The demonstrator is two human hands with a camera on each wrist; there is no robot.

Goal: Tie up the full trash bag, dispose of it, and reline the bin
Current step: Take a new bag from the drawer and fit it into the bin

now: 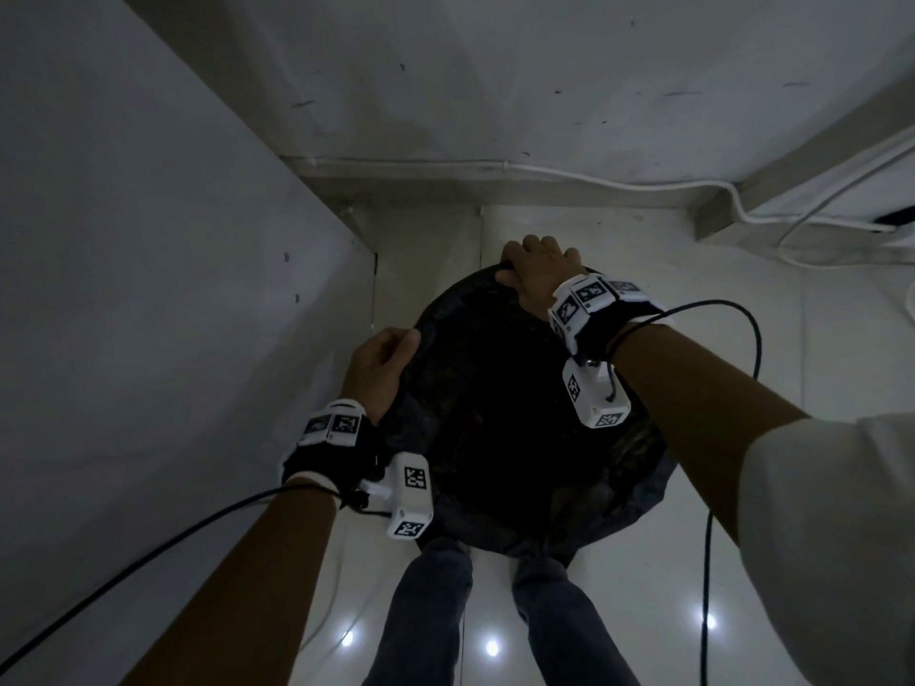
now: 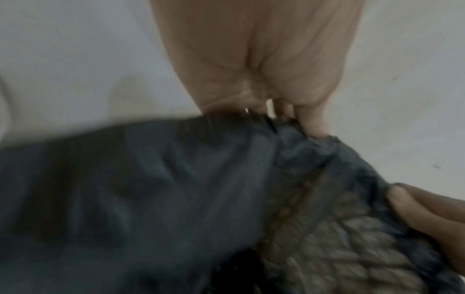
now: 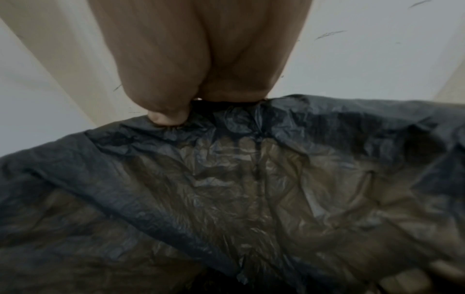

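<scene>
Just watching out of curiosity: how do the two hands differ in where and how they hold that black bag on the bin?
The left hand grips the black bag at the bin's left edge, nearer the person; the right hand grips it at the far edge, reaching across. The left hand's fingers bunch the plastic over a woven-looking bin rim; under the right hand only crinkled plastic shows. Both wear wrist cameras and curl over the bag's edge.

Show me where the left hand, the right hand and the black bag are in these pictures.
left hand (image 1: 379, 371): head view, back of the hand at the bag's left edge.
right hand (image 1: 537, 274): head view, back of the hand at the bag's far edge.
black bag (image 3: 226, 179): right wrist view, crinkled inner wall.
</scene>
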